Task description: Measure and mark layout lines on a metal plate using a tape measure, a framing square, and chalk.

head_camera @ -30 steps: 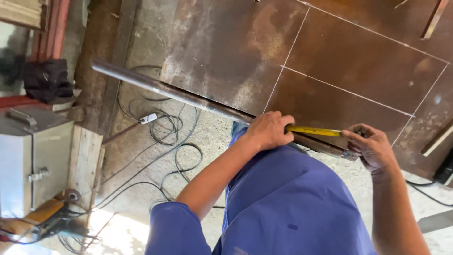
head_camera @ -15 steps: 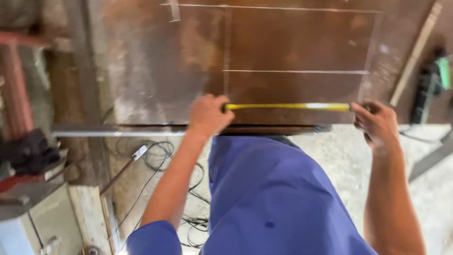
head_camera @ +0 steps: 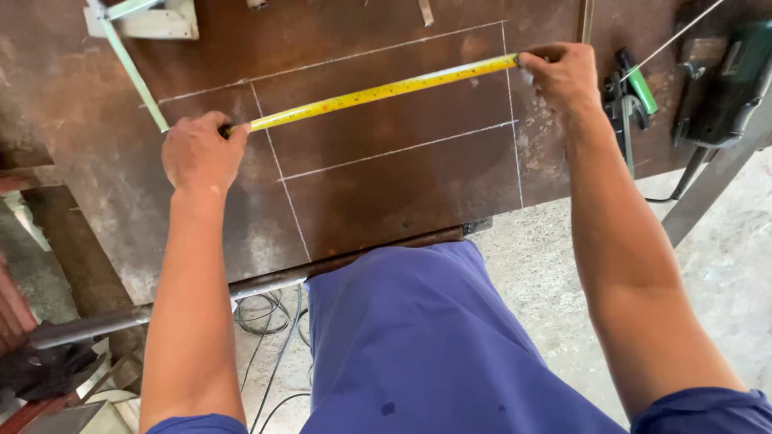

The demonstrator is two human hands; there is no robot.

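Hands closed on yellow tape measure [head_camera: 378, 92], left hand [head_camera: 201, 153] gripping case end, right hand [head_camera: 563, 76] pinching tip, rusty steel sheet [head_camera: 402, 177] underneath

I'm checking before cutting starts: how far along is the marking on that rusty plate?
Done: white chalk lines already box a rectangle on the steel plate. In hand: left hand and right hand stretch a yellow tape measure across it. Left: no cut shows; the green power tool lies untouched.
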